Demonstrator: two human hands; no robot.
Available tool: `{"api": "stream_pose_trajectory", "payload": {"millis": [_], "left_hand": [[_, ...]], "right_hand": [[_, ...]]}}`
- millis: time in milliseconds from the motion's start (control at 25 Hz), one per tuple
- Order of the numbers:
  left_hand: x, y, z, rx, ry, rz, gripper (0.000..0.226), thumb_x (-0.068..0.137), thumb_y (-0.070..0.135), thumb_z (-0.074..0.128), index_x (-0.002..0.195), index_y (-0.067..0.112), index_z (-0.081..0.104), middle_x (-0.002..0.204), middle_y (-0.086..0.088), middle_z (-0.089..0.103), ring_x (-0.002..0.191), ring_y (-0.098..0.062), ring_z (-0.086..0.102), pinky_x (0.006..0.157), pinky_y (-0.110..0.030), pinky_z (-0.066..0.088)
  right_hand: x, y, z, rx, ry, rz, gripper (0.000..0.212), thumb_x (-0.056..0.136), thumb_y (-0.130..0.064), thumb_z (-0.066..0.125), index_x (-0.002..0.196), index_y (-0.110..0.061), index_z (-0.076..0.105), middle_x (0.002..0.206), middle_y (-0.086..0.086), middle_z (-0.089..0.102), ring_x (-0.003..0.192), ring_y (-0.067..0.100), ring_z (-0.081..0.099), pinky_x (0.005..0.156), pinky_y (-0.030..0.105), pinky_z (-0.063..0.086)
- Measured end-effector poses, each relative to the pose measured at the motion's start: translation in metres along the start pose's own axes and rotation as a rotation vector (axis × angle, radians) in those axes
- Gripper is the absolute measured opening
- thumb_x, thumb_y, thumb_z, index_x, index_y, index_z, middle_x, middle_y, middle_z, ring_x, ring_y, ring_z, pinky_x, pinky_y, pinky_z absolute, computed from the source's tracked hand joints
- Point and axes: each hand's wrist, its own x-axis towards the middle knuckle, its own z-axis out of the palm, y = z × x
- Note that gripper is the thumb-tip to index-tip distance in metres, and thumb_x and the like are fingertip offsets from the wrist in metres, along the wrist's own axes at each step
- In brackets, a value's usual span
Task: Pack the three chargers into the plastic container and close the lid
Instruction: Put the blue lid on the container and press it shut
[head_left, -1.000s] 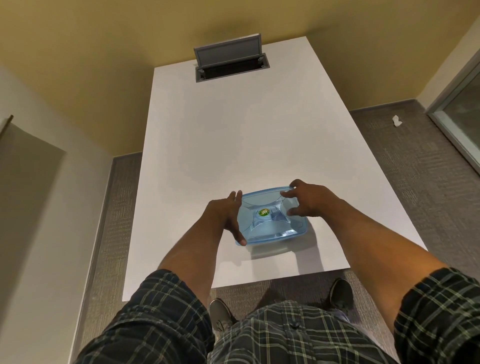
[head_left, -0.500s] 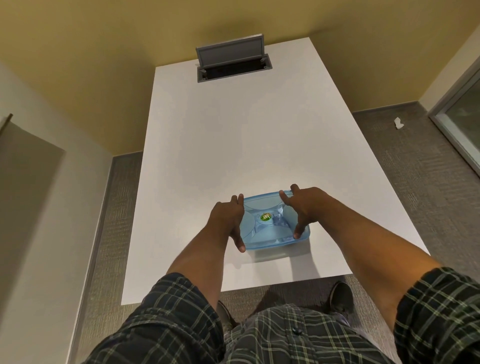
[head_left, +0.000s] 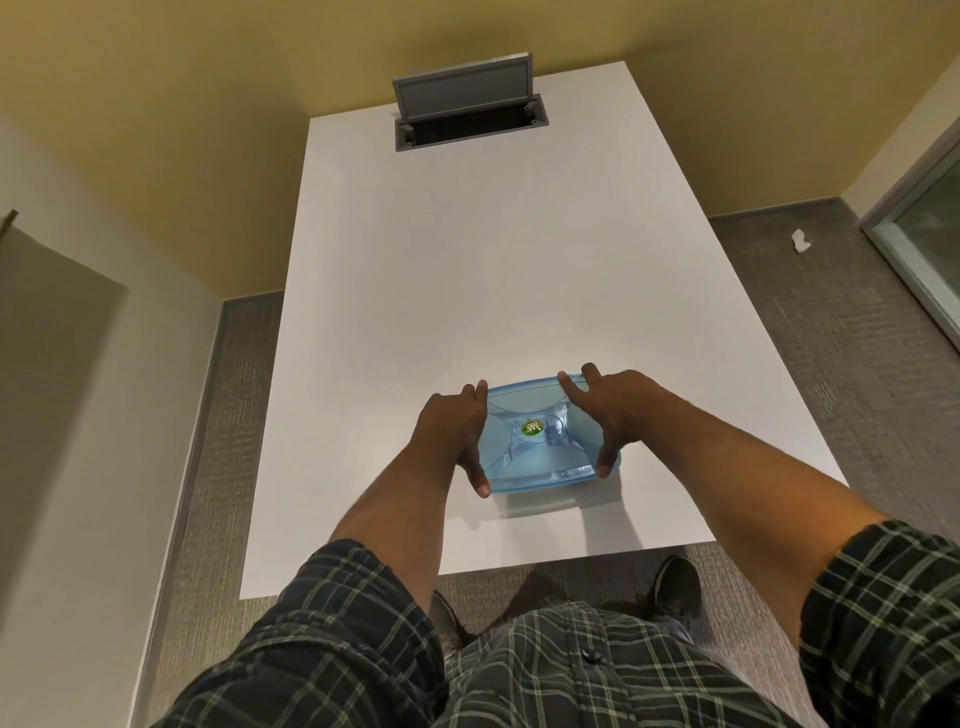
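A clear blue plastic container (head_left: 530, 467) sits near the front edge of the white table (head_left: 467, 291), with its lid (head_left: 522, 408) on top and a green sticker at the lid's centre. My left hand (head_left: 454, 431) presses against the container's left side, thumb at the near left corner. Over the lid's right side lies my right hand (head_left: 605, 410), fingers spread to the far edge and thumb down at the near right corner. No charger can be made out through the blue plastic.
At the table's far end a grey cable hatch (head_left: 467, 111) stands flipped up. Grey carpet surrounds the table, with a white scrap (head_left: 801, 241) on it at the right. My shoes (head_left: 675, 592) show below the table's front edge.
My right hand has slid from the lid's far right corner to span its right side, thumb now on the near corner. My left hand stays on the left side.
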Motion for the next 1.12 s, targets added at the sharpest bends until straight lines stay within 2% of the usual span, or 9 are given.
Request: {"api": "stream_pose_trajectory", "payload": {"millis": [200, 520, 600, 680, 760, 840, 920, 1040, 1120], "left_hand": [[0.001, 0.003, 0.0, 0.011, 0.0, 0.0, 0.163, 0.026, 0.064, 0.095, 0.152, 0.003, 0.012, 0.137, -0.009, 0.051, 0.111, -0.031, 0.064, 0.099, -0.042, 0.048], [0.002, -0.002, 0.003, -0.034, -0.03, 0.004, 0.162, 0.034, 0.064, 0.094, 0.157, 0.009, 0.005, 0.152, -0.004, 0.039, 0.128, -0.027, 0.055, 0.103, -0.042, 0.046], [0.005, -0.009, 0.004, -0.21, -0.021, -0.027, 0.142, 0.051, 0.064, 0.089, 0.16, 0.015, 0.011, 0.157, 0.001, 0.037, 0.138, -0.026, 0.046, 0.109, -0.042, 0.043], [0.011, -0.018, 0.007, -0.464, 0.033, -0.09, 0.094, 0.081, 0.053, 0.075, 0.157, 0.018, 0.031, 0.157, -0.003, 0.043, 0.143, -0.026, 0.042, 0.115, -0.037, 0.036], [0.017, -0.021, 0.011, -0.692, 0.189, -0.202, 0.047, 0.096, 0.034, 0.062, 0.137, 0.013, 0.061, 0.141, -0.008, 0.061, 0.133, -0.026, 0.054, 0.104, -0.028, 0.042], [0.019, -0.017, 0.011, -0.86, 0.329, -0.317, 0.028, 0.096, 0.024, 0.06, 0.106, 0.005, 0.077, 0.113, -0.012, 0.075, 0.104, -0.025, 0.065, 0.083, -0.024, 0.042], [0.023, -0.015, 0.013, -0.937, 0.359, -0.402, 0.032, 0.093, 0.029, 0.066, 0.088, 0.0, 0.077, 0.089, -0.015, 0.075, 0.082, -0.026, 0.061, 0.074, -0.027, 0.041], [0.035, -0.021, 0.024, -1.091, 0.329, -0.514, 0.043, 0.082, 0.038, 0.078, 0.066, -0.001, 0.071, 0.07, -0.016, 0.068, 0.069, -0.029, 0.062, 0.078, -0.039, 0.055], [0.042, -0.026, 0.03, -1.21, 0.312, -0.593, 0.049, 0.076, 0.04, 0.084, 0.051, 0.005, 0.06, 0.055, -0.009, 0.063, 0.059, -0.027, 0.057, 0.072, -0.037, 0.053]], "right_hand": [[-0.001, 0.002, 0.003, -0.046, 0.013, -0.008, 0.154, 0.05, -0.072, 0.084, 0.159, -0.014, -0.008, 0.152, 0.02, 0.028, 0.113, 0.031, 0.06, 0.08, 0.035, 0.048], [0.002, -0.007, 0.001, -0.021, 0.005, 0.031, 0.157, 0.05, -0.062, 0.091, 0.157, -0.004, -0.009, 0.156, 0.021, 0.023, 0.123, 0.033, 0.056, 0.088, 0.037, 0.049], [0.0, -0.005, 0.003, 0.027, 0.001, 0.04, 0.157, 0.05, -0.061, 0.091, 0.157, -0.004, -0.009, 0.159, 0.018, 0.02, 0.126, 0.032, 0.053, 0.091, 0.038, 0.049], [0.0, -0.005, 0.004, 0.036, 0.003, 0.046, 0.157, 0.05, -0.06, 0.092, 0.157, -0.004, -0.008, 0.16, 0.017, 0.019, 0.127, 0.031, 0.052, 0.09, 0.038, 0.049], [0.002, -0.006, 0.005, 0.02, 0.005, 0.052, 0.157, 0.05, -0.06, 0.092, 0.157, -0.003, -0.008, 0.159, 0.017, 0.019, 0.126, 0.031, 0.053, 0.089, 0.037, 0.05], [0.003, -0.005, 0.006, 0.028, 0.008, 0.056, 0.157, 0.05, -0.06, 0.092, 0.157, -0.004, -0.009, 0.159, 0.016, 0.018, 0.126, 0.031, 0.052, 0.088, 0.037, 0.049], [0.005, -0.003, 0.007, 0.038, 0.01, 0.058, 0.157, 0.051, -0.059, 0.092, 0.158, -0.006, -0.009, 0.16, 0.014, 0.017, 0.126, 0.03, 0.052, 0.087, 0.036, 0.049], [0.007, -0.002, 0.009, 0.042, 0.011, 0.057, 0.157, 0.05, -0.059, 0.092, 0.158, -0.008, -0.01, 0.161, 0.014, 0.015, 0.127, 0.03, 0.051, 0.088, 0.036, 0.05], [0.008, -0.002, 0.01, 0.041, 0.013, 0.051, 0.157, 0.05, -0.06, 0.092, 0.158, -0.008, -0.011, 0.162, 0.014, 0.012, 0.129, 0.03, 0.05, 0.089, 0.037, 0.05]]}}
